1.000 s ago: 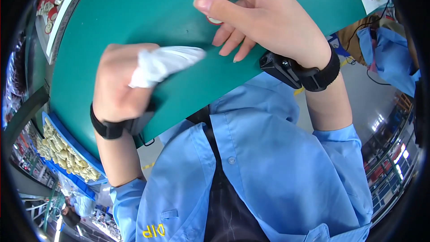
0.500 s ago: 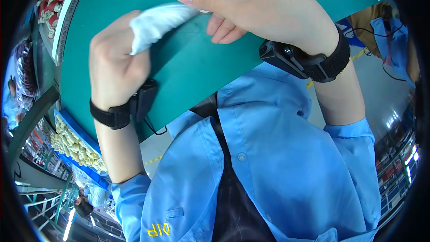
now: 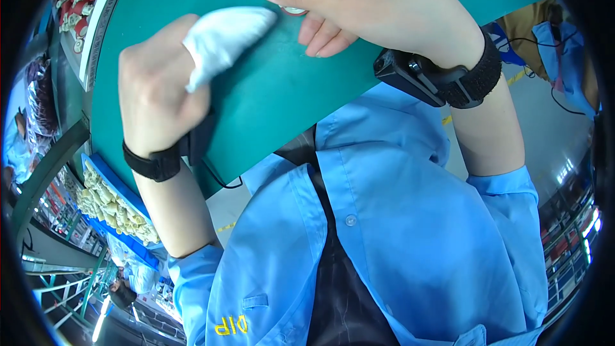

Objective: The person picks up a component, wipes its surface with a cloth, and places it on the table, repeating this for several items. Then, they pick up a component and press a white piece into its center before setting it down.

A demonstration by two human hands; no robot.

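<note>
My left hand is closed around a white cloth, whose free end sticks out toward my right hand over the green table. The cloth and the left fingers are slightly smeared by motion. My right hand is bent at the top of the view, its thumb pointing left. Under that thumb shows a small round piece with a pale face and red rim, held by the fingers. The rest of this piece is hidden behind the hand. The cloth tip and the piece are apart.
At the upper left lie several red parts with pale round ends, beyond a white edge strip. A blue tray of beige pieces stands left of my left forearm. A black cable hangs by the table edge.
My left hand and the cloth have moved a little left, away from my right hand. More of the round piece shows under the right thumb.
</note>
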